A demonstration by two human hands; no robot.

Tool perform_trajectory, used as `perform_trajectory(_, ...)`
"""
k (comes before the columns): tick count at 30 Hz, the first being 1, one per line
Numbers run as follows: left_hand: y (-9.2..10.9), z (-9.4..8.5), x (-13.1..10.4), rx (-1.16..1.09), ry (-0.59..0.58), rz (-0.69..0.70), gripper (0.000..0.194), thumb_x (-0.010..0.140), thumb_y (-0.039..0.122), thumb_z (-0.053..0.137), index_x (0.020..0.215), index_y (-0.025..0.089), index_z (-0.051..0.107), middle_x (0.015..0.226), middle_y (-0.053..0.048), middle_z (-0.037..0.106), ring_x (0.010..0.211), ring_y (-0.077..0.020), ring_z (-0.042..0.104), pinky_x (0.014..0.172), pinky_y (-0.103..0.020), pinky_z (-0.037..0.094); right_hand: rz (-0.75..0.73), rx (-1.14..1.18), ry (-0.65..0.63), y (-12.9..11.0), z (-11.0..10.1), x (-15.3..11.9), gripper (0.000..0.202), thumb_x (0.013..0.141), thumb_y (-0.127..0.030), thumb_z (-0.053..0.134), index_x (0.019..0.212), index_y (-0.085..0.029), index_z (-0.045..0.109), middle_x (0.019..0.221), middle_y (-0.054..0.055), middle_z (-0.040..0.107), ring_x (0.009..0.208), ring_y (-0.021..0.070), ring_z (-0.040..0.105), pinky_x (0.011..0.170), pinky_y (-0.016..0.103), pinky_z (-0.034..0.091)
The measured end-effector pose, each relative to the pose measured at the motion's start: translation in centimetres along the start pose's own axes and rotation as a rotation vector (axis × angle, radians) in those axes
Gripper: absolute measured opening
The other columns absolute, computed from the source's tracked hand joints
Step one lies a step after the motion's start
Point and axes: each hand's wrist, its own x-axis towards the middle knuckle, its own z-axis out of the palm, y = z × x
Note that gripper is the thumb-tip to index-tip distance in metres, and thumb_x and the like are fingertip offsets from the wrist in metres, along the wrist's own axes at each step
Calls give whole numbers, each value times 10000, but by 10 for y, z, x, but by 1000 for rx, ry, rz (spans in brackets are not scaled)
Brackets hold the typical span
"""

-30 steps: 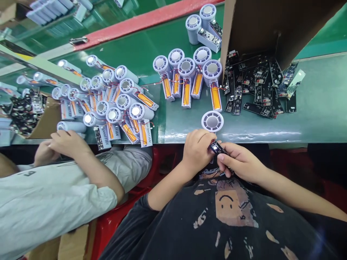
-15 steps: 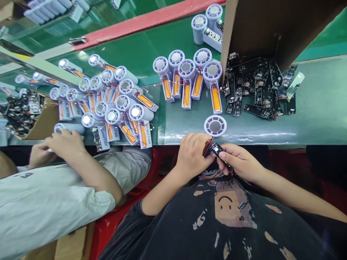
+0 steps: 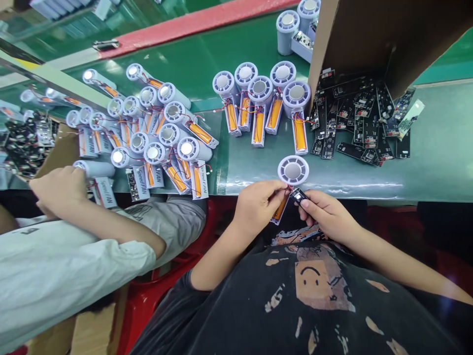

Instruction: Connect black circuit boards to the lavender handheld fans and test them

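Observation:
My left hand [image 3: 258, 202] is closed at the neck of a pale lilac handheld fan [image 3: 293, 170], its thumb and finger by the red wires. The fan's round head rests at the table edge, and its open handle with an orange battery [image 3: 279, 211] points down toward my lap. In my right hand [image 3: 327, 212] is a narrow black circuit board [image 3: 297, 195], pinched between thumb and fingers. The board's upper end lies close beside the wires; whether they touch I cannot tell. Its lower part is hidden by my fingers.
Several open fans [image 3: 259, 88] with orange batteries stand behind my hands. Loose black circuit boards [image 3: 364, 130] spill from a cardboard box [image 3: 320, 44] at right. More fans [image 3: 168, 133] crowd the left, where a co-worker's hand [image 3: 62, 190] rests by a fan at the table edge.
The circuit board has shifted away from my left fingers, uncovering the orange battery in the handle. The co-worker's hands have moved left. The view has shifted slightly.

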Motion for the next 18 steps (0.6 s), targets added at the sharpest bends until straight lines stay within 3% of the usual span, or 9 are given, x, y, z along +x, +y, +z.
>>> perform_trajectory(3, 3, -4, 0, 190, 49, 184, 126, 955, 137, 577, 979, 146, 700, 920, -60, 783, 822, -175, 741, 737, -290, 595, -28, -97, 22, -1, -2, 1, 298, 937, -438, 467, 760, -207, 531, 665, -31, 559, 519, 90, 507, 525, 250, 410)
perform_trajectory(5, 6, -7, 0, 230, 27, 231, 153, 959, 119, 560, 1029, 126, 696, 979, -84, 781, 877, -185, 741, 771, -304, 601, -47, -157, 29, -1, -3, 2, 290, 946, -409, 448, 747, -211, 523, 666, -28, 563, 531, 97, 513, 540, 257, 412)
perform_trajectory(9, 7, -11, 1, 204, -60, 194, 143, 955, 168, 595, 1048, 133, 698, 966, -75, 772, 892, -180, 723, 815, -321, 593, -89, -264, 34, 0, -5, 3, 282, 952, -371, 433, 734, -217, 520, 675, -15, 573, 610, 124, 553, 608, 278, 424)
perform_trajectory(14, 3, -6, 6, 151, -23, 124, 110, 946, 173, 610, 895, 155, 705, 850, -39, 741, 803, -154, 684, 755, -291, 558, -70, -321, 23, -1, -5, 2, 284, 961, -385, 411, 744, -226, 504, 689, -12, 581, 642, 140, 564, 627, 288, 414)
perform_trajectory(18, 10, -5, 10, 303, -56, 50, 187, 962, 207, 578, 819, 174, 693, 791, -33, 650, 758, -163, 594, 687, -296, 487, -55, -378, 28, -2, -5, 4, 285, 960, -401, 407, 745, -231, 485, 712, -8, 585, 657, 147, 556, 625, 290, 394)
